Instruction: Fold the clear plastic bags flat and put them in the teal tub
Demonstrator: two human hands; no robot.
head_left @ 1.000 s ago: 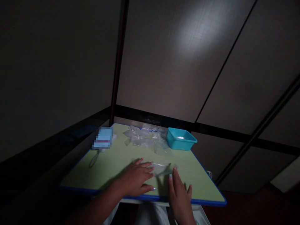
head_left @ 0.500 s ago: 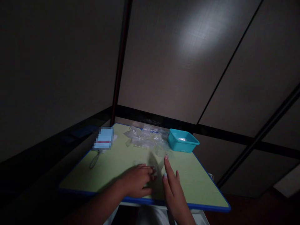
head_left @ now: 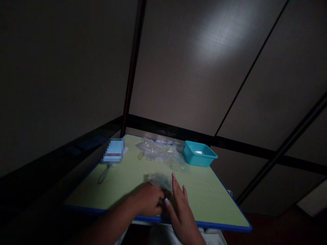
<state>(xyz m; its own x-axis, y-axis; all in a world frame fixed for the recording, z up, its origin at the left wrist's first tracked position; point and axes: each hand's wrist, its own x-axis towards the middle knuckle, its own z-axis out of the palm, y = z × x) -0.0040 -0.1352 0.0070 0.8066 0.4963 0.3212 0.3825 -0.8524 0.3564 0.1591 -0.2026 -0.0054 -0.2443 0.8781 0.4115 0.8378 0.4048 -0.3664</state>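
Observation:
My left hand (head_left: 150, 200) is low over the near part of the table, its fingers curled in. A small clear plastic bag (head_left: 158, 179) sticks out past its knuckles, and the hand appears to grip the bag's near end. What lies under those fingers is hidden. Close beside it on the right is my right hand (head_left: 182, 212), open with fingers stretched forward and the thumb pointing toward the left hand. Its index fingertip reaches the bag's right edge; whether it touches cannot be made out.
A pale green table (head_left: 201, 197) with a blue edge stands against a panelled wall. Several crumpled clear plastic bags (head_left: 155, 149) lie at its back, beside a turquoise basket (head_left: 199, 159) holding something pale. A blurred-out blue item (head_left: 113, 150) with a grey cord loop (head_left: 103, 174) is at left.
My right hand has moved left, closer to my left hand. The left hand's fingers have curled in more, and the small plastic bag now stands out raised beyond them.

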